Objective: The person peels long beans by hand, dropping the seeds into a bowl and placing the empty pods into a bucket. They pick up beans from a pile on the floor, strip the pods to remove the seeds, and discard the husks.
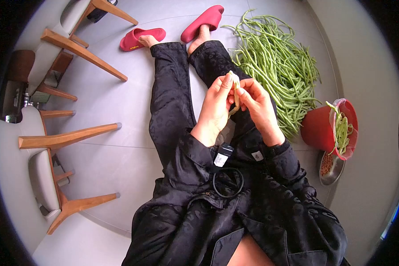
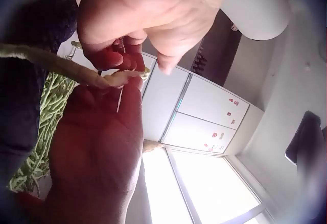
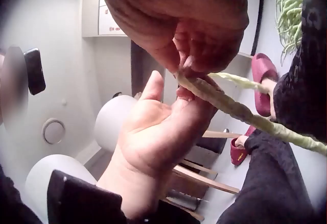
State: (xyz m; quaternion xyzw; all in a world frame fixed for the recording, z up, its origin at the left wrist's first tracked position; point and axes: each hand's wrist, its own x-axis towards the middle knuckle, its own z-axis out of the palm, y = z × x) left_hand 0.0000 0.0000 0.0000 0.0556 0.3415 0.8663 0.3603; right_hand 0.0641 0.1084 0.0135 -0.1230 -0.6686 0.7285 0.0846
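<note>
Both hands meet over the lap around one pale, yellowish long bean (image 1: 236, 99), soft and wrinkled. My left hand (image 1: 214, 106) holds it with curled fingers, the thumb pointing up beside it. The right hand (image 1: 260, 106) pinches the same pod between thumb and fingers. In the right wrist view, the long bean (image 3: 230, 104) trails off to the lower right from the fingertips. A big heap of green long beans (image 1: 275, 66) lies on the floor beyond the right hand. Limp pale pods (image 1: 342, 133) fill the mouth of a tilted red bucket (image 1: 315, 128).
Beside the bucket, a metal bowl (image 1: 337, 173) holds reddish-brown beans (image 1: 326, 164). A wall (image 1: 363, 186) runs along the right. Chairs with wooden legs (image 1: 84, 133) stand to the left. Outstretched legs in black trousers (image 1: 170, 97) end in red slippers (image 1: 204, 22).
</note>
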